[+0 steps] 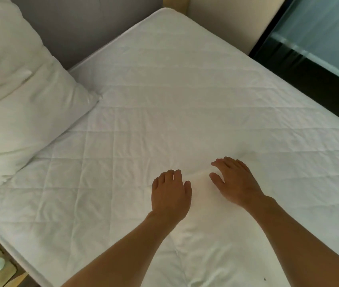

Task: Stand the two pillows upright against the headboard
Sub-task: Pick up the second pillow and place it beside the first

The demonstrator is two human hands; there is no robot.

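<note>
- Left hand (170, 191) and right hand (236, 181) lie palm-down on the quilted mattress (185, 90), fingers spread, holding nothing
- Two white pillows (19, 104) lie well apart to the left, against the grey headboard (77, 23)

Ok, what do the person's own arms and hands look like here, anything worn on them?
Both forearms are bare, with no sleeves, gloves or watch in view. The left hand has a thin light ring on one finger. The right hand shows no jewellery.
</note>
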